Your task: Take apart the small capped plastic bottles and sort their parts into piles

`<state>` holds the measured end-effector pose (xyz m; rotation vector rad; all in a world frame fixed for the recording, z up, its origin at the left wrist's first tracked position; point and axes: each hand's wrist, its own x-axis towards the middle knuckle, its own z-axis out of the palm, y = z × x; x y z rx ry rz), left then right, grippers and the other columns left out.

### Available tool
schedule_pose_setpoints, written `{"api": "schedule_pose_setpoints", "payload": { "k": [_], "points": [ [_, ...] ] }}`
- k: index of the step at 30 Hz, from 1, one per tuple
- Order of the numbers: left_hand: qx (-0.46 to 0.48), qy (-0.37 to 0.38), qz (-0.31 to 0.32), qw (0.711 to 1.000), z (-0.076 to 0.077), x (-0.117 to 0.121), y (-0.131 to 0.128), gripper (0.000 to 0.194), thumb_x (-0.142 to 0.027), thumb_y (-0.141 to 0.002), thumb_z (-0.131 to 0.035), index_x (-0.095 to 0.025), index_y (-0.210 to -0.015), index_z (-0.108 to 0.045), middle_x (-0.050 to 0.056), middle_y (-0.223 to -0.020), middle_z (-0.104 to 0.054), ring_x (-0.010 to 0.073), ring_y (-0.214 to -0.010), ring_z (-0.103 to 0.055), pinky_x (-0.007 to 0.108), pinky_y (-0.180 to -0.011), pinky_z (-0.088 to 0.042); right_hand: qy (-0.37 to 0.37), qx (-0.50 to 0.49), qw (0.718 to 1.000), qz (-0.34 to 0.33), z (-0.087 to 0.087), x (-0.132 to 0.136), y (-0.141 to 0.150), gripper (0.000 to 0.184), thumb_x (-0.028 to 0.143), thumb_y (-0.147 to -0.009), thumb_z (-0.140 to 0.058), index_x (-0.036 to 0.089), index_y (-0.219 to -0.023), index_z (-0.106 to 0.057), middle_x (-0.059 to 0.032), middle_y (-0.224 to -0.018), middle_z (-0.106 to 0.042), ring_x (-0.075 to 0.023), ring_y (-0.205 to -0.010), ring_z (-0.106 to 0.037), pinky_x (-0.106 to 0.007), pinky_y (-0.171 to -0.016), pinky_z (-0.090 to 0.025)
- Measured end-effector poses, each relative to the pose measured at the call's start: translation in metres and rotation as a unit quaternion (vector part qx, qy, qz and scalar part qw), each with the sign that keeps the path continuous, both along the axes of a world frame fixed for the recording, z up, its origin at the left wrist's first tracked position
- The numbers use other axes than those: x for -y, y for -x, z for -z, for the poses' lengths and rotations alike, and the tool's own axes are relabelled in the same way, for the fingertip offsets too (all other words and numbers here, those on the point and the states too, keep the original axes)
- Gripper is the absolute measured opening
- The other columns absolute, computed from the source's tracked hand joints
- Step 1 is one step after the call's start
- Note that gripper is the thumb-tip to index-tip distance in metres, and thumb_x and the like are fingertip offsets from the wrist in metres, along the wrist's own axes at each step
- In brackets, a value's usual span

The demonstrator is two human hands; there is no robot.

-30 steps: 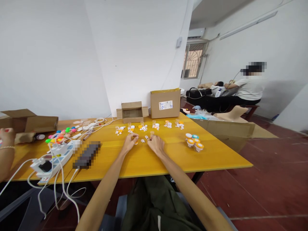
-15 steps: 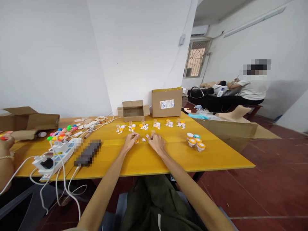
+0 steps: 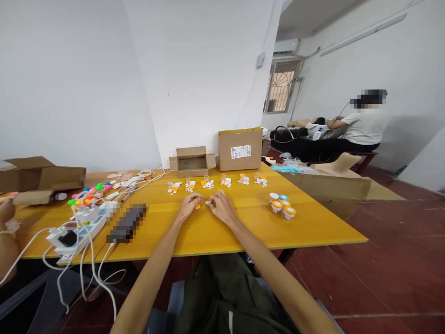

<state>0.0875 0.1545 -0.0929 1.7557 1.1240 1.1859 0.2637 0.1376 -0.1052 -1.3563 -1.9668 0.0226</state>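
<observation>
My left hand (image 3: 188,207) rests on the table with its fingers curled against a small round piece with an orange rim (image 3: 197,205). Just to the right, my right hand (image 3: 222,207) reaches down with bent fingers, its tips closed at a small white piece with dark spots (image 3: 207,202). The palm hides anything farther inside that hand. Beyond both hands runs a row of little piles of white and orange parts (image 3: 190,185), each pile with a small clear cup (image 3: 206,178) by it.
Several lidded cups (image 3: 283,204) stand clustered on the right. An open carton (image 3: 192,162) and a closed carton (image 3: 240,149) line the back edge. On the left lie a power strip (image 3: 93,227) with cables, a dark blurred device (image 3: 127,223) and colourful balls (image 3: 88,197). Another person's hand (image 3: 7,211) is at far left.
My right hand has moved slightly left and down, its fingertips now at the spotted white piece that lay between the hands. My left hand stays by the orange-rimmed piece.
</observation>
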Motion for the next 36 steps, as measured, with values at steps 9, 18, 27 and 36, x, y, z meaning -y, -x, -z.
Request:
{"api": "schedule_pose_setpoints", "payload": {
  "k": [9, 18, 27, 36],
  "points": [
    [-0.012, 0.004, 0.044, 0.999, 0.003, 0.001, 0.000, 0.036, -0.003, -0.061, -0.059, -0.019, -0.093, -0.069, 0.003, -0.098, -0.074, 0.0198, -0.098, -0.066, 0.036, -0.096, -0.049, -0.003, -0.009, 0.999, 0.050, 0.005, -0.003, -0.004, 0.014, 0.016, -0.083, -0.064, 0.022, -0.071, -0.065, -0.0096, -0.094, -0.064, -0.0261, -0.092, -0.058, -0.036, -0.079, -0.048],
    [-0.015, 0.007, 0.063, 0.998, 0.005, 0.003, 0.000, 0.041, -0.006, -0.064, -0.068, -0.020, -0.102, -0.066, 0.006, -0.105, -0.072, 0.0194, -0.099, -0.065, 0.035, -0.094, -0.050, -0.030, -0.006, 0.999, -0.027, -0.001, -0.001, -0.003, 0.015, 0.011, -0.086, -0.058, 0.022, -0.080, -0.066, -0.0065, -0.091, -0.063, -0.0245, -0.095, -0.057, -0.035, -0.085, -0.047],
    [0.000, 0.018, 0.084, 0.996, 0.007, 0.005, -0.002, 0.050, -0.018, -0.060, -0.082, -0.019, -0.107, -0.064, 0.006, -0.102, -0.072, 0.0216, -0.097, -0.067, 0.038, -0.092, -0.052, -0.049, 0.019, 0.986, -0.157, -0.002, 0.006, 0.000, 0.026, 0.004, -0.088, -0.053, 0.024, -0.095, -0.068, -0.0045, -0.100, -0.063, -0.0202, -0.093, -0.058, -0.031, -0.083, -0.047],
    [0.018, 0.031, 0.091, 0.995, 0.009, 0.004, -0.003, 0.049, -0.020, -0.062, -0.083, -0.019, -0.106, -0.062, 0.006, -0.102, -0.071, 0.0205, -0.093, -0.069, 0.038, -0.092, -0.053, -0.027, 0.020, 0.985, -0.172, -0.003, 0.008, -0.001, 0.026, 0.002, -0.085, -0.054, 0.023, -0.092, -0.069, -0.0041, -0.100, -0.065, -0.0188, -0.095, -0.060, -0.029, -0.085, -0.047]
  ]
}}
